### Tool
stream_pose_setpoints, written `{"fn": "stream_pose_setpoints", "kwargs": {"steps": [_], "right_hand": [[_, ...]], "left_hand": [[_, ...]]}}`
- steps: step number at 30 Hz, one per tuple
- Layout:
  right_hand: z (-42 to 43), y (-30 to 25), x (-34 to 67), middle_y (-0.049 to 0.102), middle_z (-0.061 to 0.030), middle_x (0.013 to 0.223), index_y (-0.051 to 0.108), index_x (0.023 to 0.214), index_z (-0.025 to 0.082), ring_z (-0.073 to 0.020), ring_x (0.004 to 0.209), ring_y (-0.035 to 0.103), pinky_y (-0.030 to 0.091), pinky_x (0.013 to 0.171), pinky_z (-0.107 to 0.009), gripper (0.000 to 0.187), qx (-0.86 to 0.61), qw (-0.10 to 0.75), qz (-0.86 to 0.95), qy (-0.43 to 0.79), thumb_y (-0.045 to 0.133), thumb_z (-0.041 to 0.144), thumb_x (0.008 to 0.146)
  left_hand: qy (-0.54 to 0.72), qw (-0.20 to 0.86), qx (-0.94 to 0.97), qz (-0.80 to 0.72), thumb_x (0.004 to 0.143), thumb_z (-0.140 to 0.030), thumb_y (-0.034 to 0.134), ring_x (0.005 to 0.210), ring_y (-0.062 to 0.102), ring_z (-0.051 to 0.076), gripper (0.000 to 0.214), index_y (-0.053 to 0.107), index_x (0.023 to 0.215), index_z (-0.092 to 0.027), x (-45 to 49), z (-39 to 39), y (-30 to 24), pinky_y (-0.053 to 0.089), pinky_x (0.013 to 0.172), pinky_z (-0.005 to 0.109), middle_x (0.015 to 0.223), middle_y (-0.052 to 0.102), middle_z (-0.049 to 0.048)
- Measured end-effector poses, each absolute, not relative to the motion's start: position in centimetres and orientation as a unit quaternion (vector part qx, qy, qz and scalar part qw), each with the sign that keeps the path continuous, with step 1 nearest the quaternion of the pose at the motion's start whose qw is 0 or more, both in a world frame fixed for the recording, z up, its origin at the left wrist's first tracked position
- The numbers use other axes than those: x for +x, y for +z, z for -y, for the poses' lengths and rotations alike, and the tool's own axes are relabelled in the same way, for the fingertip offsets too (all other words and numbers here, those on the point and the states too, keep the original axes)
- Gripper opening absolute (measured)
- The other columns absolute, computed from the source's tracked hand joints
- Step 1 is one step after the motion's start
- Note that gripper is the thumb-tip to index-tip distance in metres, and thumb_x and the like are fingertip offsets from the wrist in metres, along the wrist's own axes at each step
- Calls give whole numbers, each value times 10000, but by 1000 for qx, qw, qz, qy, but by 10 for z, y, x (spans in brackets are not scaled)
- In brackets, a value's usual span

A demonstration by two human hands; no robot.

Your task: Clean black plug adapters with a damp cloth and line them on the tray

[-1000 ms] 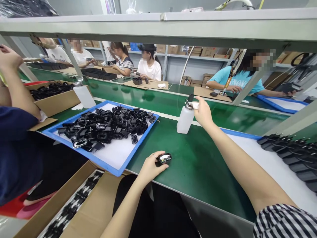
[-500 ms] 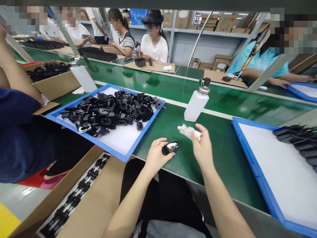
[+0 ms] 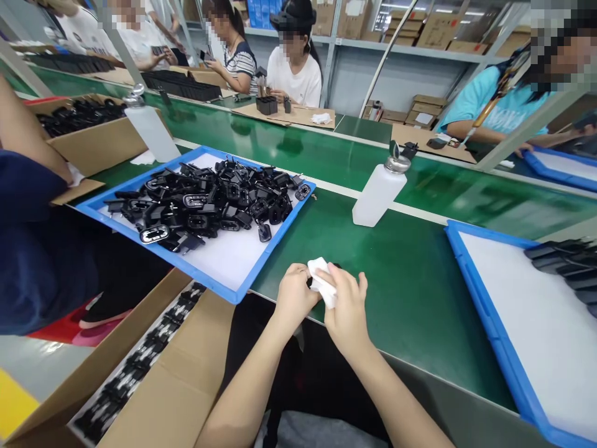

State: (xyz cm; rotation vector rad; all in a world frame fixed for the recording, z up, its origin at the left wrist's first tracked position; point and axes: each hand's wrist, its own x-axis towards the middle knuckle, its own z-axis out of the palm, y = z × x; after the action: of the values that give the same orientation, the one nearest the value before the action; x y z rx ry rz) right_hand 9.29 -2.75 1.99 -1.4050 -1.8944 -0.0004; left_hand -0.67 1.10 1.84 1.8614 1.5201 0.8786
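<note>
My left hand (image 3: pixel 293 297) rests on the green belt and grips a small black plastic adapter casing (image 3: pixel 310 282), which is mostly hidden. My right hand (image 3: pixel 347 305) is directly beside it, pressing a folded white cloth (image 3: pixel 319 282) onto the casing. The cloth covers the casing's top, so its glossy face does not show. Both hands touch at the cloth.
A blue tray (image 3: pixel 219 258) heaped with black adapter parts lies left of my hands. Beyond stands a white dispenser bottle (image 3: pixel 379 194). Another blue tray (image 3: pixel 527 311) lies right. An open cardboard box (image 3: pixel 140 367) sits below the belt's edge. A co-worker's dark sleeve (image 3: pixel 32 230) intrudes at left.
My right hand has come down from the air with the cloth and now presses it over the casing. The casing's glossy face is covered. The view has tilted slightly.
</note>
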Motion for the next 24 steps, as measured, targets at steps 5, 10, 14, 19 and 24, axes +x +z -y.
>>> {"fn": "stream_pose_setpoints", "kwargs": {"steps": [5, 10, 14, 19, 24], "right_hand": [[33, 20, 108, 517, -85, 1013, 350, 1121, 198, -232, 959, 437, 137, 862, -581, 467, -524, 361, 772, 7, 274, 34, 691], [27, 24, 134, 535, -77, 1007, 362, 1126, 204, -224, 971, 452, 300, 854, -482, 346, -576, 471, 646, 168, 356, 212, 781], [18, 31, 144, 501, -88, 1057, 408, 1104, 186, -224, 916, 488, 390, 787, -403, 373, -654, 540, 481, 222, 430, 353, 770], [25, 26, 122, 528, -91, 1030, 333, 1156, 190, -223, 990, 453, 331, 845, -454, 377, -610, 483, 606, 164, 359, 213, 781], [36, 13, 85, 543, -66, 1027, 186, 1230, 211, -220, 1062, 391, 80, 898, -588, 531, -556, 421, 713, 77, 258, 48, 731]], "left_hand": [[312, 289, 712, -559, 557, -163, 599, 754, 517, 152, 148, 611, 702, -137, -6, -12, 19, 434, 651, 242, 699, 517, 35], [305, 288, 724, -547, 564, -280, 641, 758, 508, 152, 283, 616, 828, -182, -7, -13, 17, 436, 676, 254, 705, 513, 23], [317, 277, 725, -545, 558, -315, 654, 809, 499, 158, 325, 608, 861, -209, -8, -14, 14, 432, 708, 255, 750, 548, 19], [330, 271, 728, -536, 571, -286, 644, 799, 492, 160, 275, 608, 831, -202, -7, -11, 16, 429, 687, 254, 741, 566, 15], [319, 270, 738, -529, 650, -124, 513, 743, 486, 159, 100, 576, 585, -167, -8, -13, 18, 418, 624, 242, 613, 555, 18]]}}
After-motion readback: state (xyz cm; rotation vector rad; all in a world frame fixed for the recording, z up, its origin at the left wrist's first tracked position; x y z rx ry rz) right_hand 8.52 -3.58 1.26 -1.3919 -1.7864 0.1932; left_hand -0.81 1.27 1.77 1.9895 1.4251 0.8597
